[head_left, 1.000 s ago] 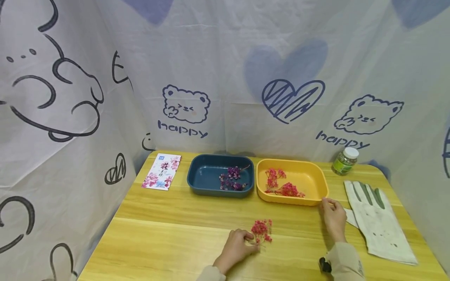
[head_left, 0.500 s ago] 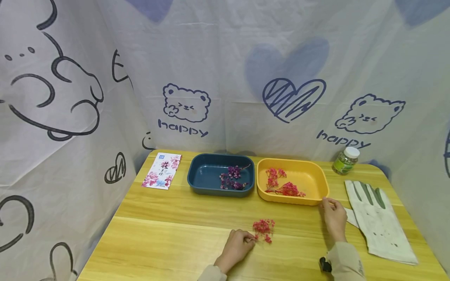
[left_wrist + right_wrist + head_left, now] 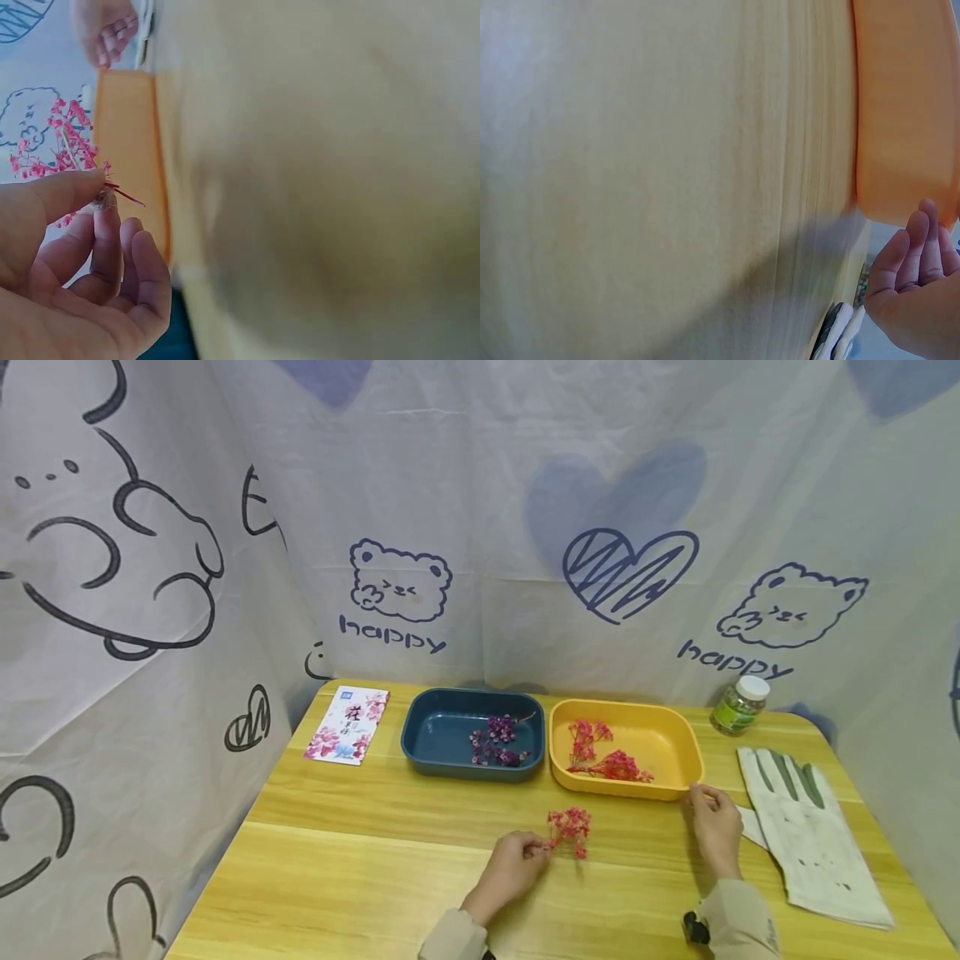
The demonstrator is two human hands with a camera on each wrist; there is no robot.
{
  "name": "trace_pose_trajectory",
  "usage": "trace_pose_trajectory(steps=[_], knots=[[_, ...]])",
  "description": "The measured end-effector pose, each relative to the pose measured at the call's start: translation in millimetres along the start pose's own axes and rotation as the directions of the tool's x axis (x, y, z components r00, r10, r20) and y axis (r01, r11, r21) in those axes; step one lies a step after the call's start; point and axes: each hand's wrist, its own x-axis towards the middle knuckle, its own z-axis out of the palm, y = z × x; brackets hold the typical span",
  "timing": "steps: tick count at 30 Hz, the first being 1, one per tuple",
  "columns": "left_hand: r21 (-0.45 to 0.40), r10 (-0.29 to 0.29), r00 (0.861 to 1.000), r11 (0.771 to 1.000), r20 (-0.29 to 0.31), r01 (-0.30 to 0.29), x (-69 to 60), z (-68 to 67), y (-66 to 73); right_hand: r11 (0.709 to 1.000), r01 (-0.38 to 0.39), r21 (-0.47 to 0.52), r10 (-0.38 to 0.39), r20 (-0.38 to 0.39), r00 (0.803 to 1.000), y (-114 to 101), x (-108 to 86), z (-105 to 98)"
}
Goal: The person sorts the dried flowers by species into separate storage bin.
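My left hand (image 3: 510,870) pinches the thin stem of a small pinkish-red dried flower sprig (image 3: 572,827) between thumb and index finger. The sprig is held over the table, in front of the yellow tray (image 3: 675,742); in the left wrist view, its blossoms (image 3: 71,135) fan out beyond the fingertips. My right hand (image 3: 716,831) holds the near right corner of that tray. From the right wrist, its fingers (image 3: 919,247) lie against the outer wall, while the thumb is mostly hidden. Pinkish-red sprigs (image 3: 618,766) lie inside the yellow tray.
Left of the yellow tray stands a dark blue tray (image 3: 442,752) with purple dried flowers (image 3: 498,739). A floral packet (image 3: 347,725) lies at the back left. A white-lidded jar (image 3: 738,705) and white gloves (image 3: 813,843) are on the right. Printed cloth (image 3: 480,510) hangs behind.
My left hand has gathered the sprig by its stem, raised it and shifted it slightly away from me and to the right. My right hand stays at the yellow tray's corner.
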Motion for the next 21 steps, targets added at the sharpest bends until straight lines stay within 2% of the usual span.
trace_pose_trajectory(steps=[8,17,21], knots=[[-0.010,0.077,0.993,0.997,-0.088,-0.078,35.5,-8.1,22.5,1.000,0.003,-0.002,-0.003,0.010,1.000,-1,0.1,-1],[0.055,0.058,0.989,0.997,-0.137,-0.051,76.6,-8.6,44.0,1.000,0.009,0.004,-0.009,0.008,1.000,1,0.8,-1],[0.042,0.057,0.987,0.998,-0.149,-0.051,92.0,-5.1,47.7,1.000,0.020,0.000,-0.020,0.007,1.000,0,0.1,0]])
